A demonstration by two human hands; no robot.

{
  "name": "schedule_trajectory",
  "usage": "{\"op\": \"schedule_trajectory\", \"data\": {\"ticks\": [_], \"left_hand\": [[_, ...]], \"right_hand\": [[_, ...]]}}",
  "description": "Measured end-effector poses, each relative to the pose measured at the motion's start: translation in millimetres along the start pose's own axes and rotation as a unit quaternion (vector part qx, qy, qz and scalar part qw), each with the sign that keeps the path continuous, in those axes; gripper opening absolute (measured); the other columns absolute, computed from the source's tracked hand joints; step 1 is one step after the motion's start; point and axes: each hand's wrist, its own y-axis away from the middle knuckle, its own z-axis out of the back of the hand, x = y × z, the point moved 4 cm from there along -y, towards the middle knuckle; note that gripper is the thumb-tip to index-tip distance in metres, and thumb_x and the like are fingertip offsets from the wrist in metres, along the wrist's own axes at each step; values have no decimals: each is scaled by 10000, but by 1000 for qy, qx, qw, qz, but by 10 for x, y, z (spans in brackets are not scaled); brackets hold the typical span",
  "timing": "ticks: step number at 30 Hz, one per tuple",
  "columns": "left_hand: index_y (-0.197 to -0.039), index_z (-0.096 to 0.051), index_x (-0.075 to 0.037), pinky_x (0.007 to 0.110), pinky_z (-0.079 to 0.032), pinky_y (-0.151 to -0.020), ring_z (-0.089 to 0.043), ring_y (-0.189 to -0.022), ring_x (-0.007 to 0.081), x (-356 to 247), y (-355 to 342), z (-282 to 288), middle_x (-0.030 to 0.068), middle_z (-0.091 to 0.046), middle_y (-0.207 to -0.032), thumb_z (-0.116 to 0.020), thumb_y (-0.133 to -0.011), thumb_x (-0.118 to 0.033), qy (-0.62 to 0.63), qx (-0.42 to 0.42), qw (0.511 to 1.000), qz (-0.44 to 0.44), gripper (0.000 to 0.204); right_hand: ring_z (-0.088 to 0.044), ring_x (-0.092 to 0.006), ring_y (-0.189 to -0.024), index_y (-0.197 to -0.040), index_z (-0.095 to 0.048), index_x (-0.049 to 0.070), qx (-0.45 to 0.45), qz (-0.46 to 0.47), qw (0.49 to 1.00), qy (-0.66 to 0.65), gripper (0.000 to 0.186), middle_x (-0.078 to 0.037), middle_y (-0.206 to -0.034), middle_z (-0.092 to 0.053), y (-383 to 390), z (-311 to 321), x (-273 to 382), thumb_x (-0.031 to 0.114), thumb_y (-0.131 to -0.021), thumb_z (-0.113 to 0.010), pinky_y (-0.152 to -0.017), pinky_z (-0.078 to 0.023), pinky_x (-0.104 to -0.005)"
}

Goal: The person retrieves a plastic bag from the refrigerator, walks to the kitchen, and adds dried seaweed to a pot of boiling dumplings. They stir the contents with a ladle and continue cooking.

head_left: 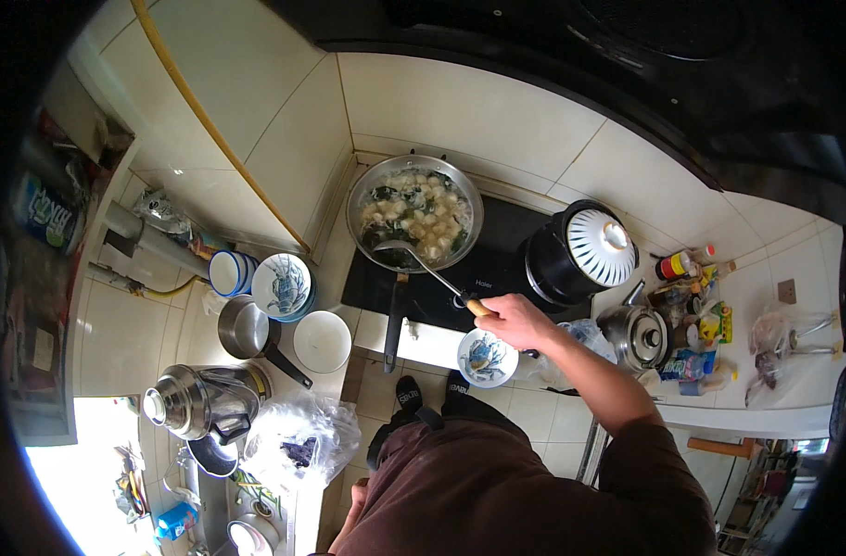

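Note:
My right hand point(514, 322) is closed round the wooden-ended handle of a metal ladle point(430, 268). The ladle's head dips into the near side of a wide pan point(355, 206) of soup point(418, 208) with pale cubes and dark greens. The pan sits on the black stove, its long black handle point(398, 320) pointing toward me. Just below my right hand is a blue-patterned bowl point(488, 360) at the counter's front edge. My left hand point(354, 502) is low beside my body, partly hidden by my dark shirt; its fingers cannot be made out.
Right of the pan stands a black pot with a striped lid point(601, 246), then a steel kettle point(636, 336) and several bottles point(675, 266). On the left are stacked bowls point(284, 285), a small saucepan point(245, 326), a white bowl point(322, 341), a steel flask point(186, 401) and a plastic bag point(307, 431).

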Motion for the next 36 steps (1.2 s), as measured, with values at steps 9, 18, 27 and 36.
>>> {"op": "schedule_trajectory", "data": {"ticks": [9,18,27,36], "left_hand": [[-1018,-719,-17,387,-528,-819,-698,-960,283,-311,-78,-95,195,-724,-985,-652,-850,-440,17,-4,1000,-17,460],[-1002,-709,12,374,-527,-845,-699,-956,285,-856,267,147,203,-722,-982,-616,-901,-291,23,-32,999,12,334],[-1001,-714,15,367,-525,-852,-695,-966,301,-772,339,78,201,-720,-995,-611,-892,-280,50,-46,997,20,330],[-987,-719,2,359,-527,-837,-702,-946,283,-812,319,94,199,-718,-963,-596,-892,-265,41,-57,997,29,308]], "right_hand": [[-647,-389,-733,-943,-648,26,-24,44,986,161,255,-211,-776,-655,407,574,-153,266,-865,-609,-672,-509,-464],[-655,-383,-779,-943,-659,31,18,30,983,183,253,-216,-820,-667,168,593,-89,260,-865,-583,-712,-519,-460],[-599,-262,-515,-819,-590,-26,68,-31,996,52,256,-186,-615,-587,133,605,-108,224,-870,-611,-524,-465,-386],[-578,-284,-580,-844,-615,-3,44,-9,992,120,264,-177,-661,-585,349,1010,-117,260,-858,-635,-582,-458,-392]]}}
